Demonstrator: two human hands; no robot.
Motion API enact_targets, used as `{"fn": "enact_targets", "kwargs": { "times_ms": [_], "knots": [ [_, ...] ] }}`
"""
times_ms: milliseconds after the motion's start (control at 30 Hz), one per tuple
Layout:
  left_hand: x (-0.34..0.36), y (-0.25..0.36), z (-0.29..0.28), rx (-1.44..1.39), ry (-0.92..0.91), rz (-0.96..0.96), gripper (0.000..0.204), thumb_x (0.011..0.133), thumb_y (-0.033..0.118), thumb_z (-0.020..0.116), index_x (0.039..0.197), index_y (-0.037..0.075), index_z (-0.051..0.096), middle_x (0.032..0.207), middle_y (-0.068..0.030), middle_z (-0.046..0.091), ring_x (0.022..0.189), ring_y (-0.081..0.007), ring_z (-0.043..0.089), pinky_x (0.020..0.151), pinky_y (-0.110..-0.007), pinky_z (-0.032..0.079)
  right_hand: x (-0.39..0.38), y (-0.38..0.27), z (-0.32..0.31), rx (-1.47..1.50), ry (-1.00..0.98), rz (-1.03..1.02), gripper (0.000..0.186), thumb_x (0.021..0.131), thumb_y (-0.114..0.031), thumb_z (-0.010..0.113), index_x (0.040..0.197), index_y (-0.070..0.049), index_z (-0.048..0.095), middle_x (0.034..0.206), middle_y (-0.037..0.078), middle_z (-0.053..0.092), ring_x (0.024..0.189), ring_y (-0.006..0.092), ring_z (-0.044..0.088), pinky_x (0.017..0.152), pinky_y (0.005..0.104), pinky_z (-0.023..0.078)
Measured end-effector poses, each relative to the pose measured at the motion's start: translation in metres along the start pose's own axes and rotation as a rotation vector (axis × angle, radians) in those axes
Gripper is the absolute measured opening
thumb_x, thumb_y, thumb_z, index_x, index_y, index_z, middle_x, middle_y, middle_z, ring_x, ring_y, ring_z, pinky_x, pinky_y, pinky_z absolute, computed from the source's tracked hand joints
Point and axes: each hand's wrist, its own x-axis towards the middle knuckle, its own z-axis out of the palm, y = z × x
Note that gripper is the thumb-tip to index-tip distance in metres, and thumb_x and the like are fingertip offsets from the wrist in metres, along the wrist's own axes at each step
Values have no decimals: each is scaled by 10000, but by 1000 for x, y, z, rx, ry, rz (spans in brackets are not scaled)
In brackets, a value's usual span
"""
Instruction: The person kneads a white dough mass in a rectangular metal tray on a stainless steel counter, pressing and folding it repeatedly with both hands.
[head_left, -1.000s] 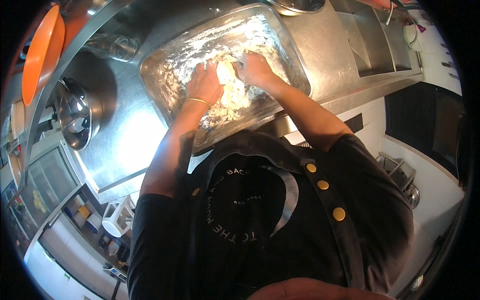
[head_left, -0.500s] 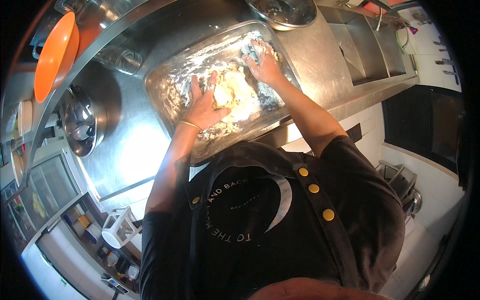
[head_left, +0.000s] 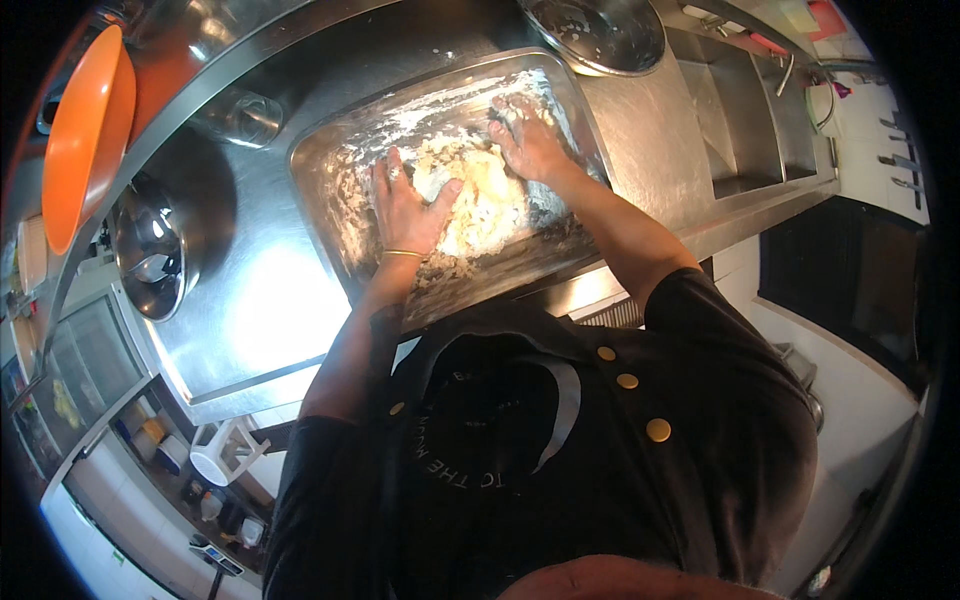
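A deep rectangular metal tray (head_left: 322, 217) lies on the steel counter, its inside smeared with flour and sticky bits. In its middle sits a lumpy, pale yellow dough (head_left: 487, 200). My left hand (head_left: 412, 212), with a thin yellow band at the wrist, rests against the dough's left side, thumb spread away from the fingers. At the dough's far right, my right hand (head_left: 532, 145) reaches over loose flour with its fingers apart. Flour and dough cling to the fingers of both hands. Neither hand is closed around anything.
A steel bowl (head_left: 600, 35) stands beyond the tray, near a steel sink (head_left: 728, 120) on the right. Left of the tray are a clear glass jar (head_left: 245, 118) and a metal bowl (head_left: 180, 255) with a spoon in it. An orange bowl (head_left: 88, 140) sits on a raised shelf.
My left hand has turned more upright, its fingers closer together and its thumb higher on the dough. My right hand has shifted slightly down toward me. The view has swung a little.
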Motion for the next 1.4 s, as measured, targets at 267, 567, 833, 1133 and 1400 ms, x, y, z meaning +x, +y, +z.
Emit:
{"fn": "enact_targets", "kwargs": {
  "times_ms": [267,567,833,1133,1400],
  "knots": [
    [8,-13,5,-179,0,108,1097,778,493,802,1601,20,252,1515,-343,413,1454,-484,352,1201,-520,304,-8,-32,38,452,-87,-301,509,1053,-433,482,1467,-142,543,1496,195,525,1402,423,439,1198,441,332],
    [4,-35,13,-504,138,278,939,853,478,699,1567,3,315,1313,-285,606,1204,-433,604,1038,-476,467,-1,-72,30,707,-476,-333,437,983,-283,630,1412,-217,585,1389,176,621,1207,411,615,1022,471,485],
    [-4,-33,-13,-307,-117,556,911,787,380,752,1544,36,380,1317,-247,579,1285,-421,513,1110,-483,389,-87,-88,-8,-54,-235,-549,679,974,-338,605,1594,-272,336,1549,282,372,1328,503,490,1010,574,498],
    [-13,-6,-63,183,-596,282,1094,695,382,850,1608,118,306,1476,-300,381,1400,-499,380,1172,-481,374,-109,-81,-9,-252,-481,-617,766,918,-96,583,1588,-379,345,1647,227,254,1463,490,353,1001,536,544],
    [-21,-7,-21,242,-382,229,706,756,290,783,1320,-48,527,1282,-269,479,1225,-454,525,1040,-499,475,-100,-55,19,-271,-289,-630,735,829,-206,704,1504,-392,478,1618,260,288,1441,503,380,976,525,551]
  ]
}}
